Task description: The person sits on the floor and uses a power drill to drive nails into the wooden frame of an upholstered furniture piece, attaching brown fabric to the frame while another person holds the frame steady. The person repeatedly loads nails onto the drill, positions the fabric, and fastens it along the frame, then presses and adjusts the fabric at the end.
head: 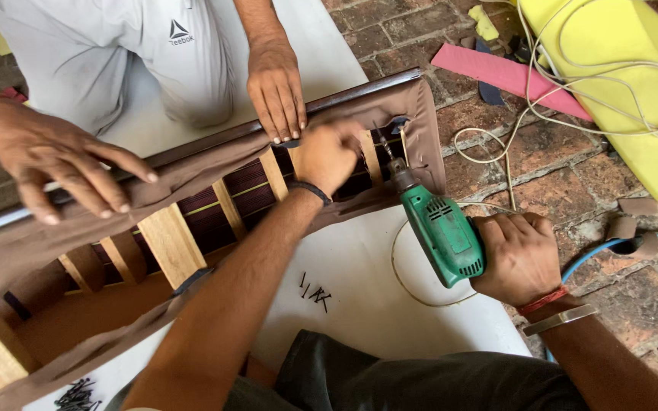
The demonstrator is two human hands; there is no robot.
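Drill (442, 232) in right hand (519, 257)

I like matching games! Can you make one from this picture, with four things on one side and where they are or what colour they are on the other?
Things:
1. drill
2. foam sheet
3. loose screws
4. brown fabric

Matches:
A. lying on the white sheet
B. yellow, on the brick floor
C. green, held in the right hand
D. draped over the wooden frame

Pairs: 1-C, 2-B, 3-A, 4-D
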